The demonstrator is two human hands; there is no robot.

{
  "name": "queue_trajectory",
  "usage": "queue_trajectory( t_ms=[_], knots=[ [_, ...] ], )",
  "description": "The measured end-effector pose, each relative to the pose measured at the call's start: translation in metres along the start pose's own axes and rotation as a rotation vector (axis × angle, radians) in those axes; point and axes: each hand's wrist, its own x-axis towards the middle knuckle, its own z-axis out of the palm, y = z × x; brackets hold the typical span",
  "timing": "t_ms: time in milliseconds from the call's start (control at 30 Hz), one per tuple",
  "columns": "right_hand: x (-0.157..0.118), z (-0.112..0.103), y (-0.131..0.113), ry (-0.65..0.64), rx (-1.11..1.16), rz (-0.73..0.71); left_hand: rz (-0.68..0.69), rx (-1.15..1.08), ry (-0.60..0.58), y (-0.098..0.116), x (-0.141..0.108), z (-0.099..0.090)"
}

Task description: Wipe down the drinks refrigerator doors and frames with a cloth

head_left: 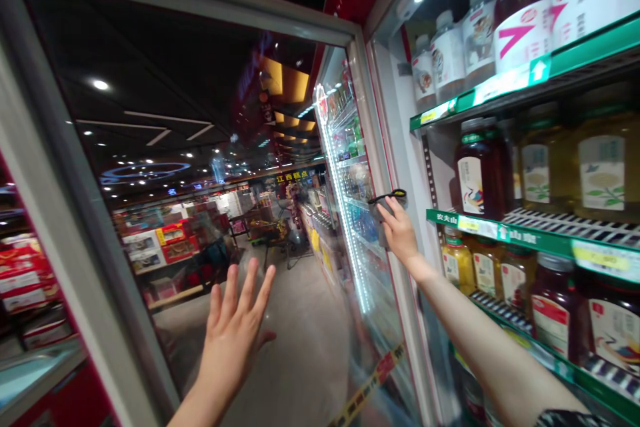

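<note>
My right hand [400,233] reaches to the hinge side of the cooler door, its fingers closed over a dark grey cloth [381,219] pressed against the light frame strip. A black loop with a yellowish inside [388,196] sticks out above the fingers; it seems to belong to the cloth. My left hand [235,323] is raised before the glass pane [200,100] of the open door, fingers spread and holding nothing. Whether its palm touches the glass, I cannot tell. The metal door frame [55,193] runs down the left side.
Cooler shelves at right carry several drink bottles [483,167] behind a green shelf edge [500,230]. Yellow-and-red tape [367,387] crosses the lower glass. Beyond the pane are a lit cooler [350,167], store shelves and a floor aisle [300,320]. Red boxes [30,267] stand far left.
</note>
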Motion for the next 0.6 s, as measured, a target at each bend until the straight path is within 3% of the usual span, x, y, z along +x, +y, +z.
queue_trajectory(
  t_ms=[200, 300, 400, 533, 600],
  knots=[
    [0.101, 0.026, 0.013, -0.015, -0.051, 0.031, 0.008, 0.006, 0.026, 0.0, -0.002, 0.001],
    [0.108, 0.027, 0.007, -0.028, -0.123, 0.058, 0.007, -0.003, 0.033, -0.001, -0.003, 0.002],
    [0.053, 0.022, 0.001, -0.092, -0.191, 0.074, 0.007, -0.012, 0.037, 0.0, -0.004, 0.002],
    [-0.074, 0.007, 0.001, -0.144, -0.159, 0.048, 0.0, -0.018, 0.029, 0.003, -0.002, -0.001],
    [-0.121, -0.002, 0.002, -0.149, -0.093, 0.032, -0.007, -0.013, 0.014, 0.004, -0.001, -0.002]
  ],
)
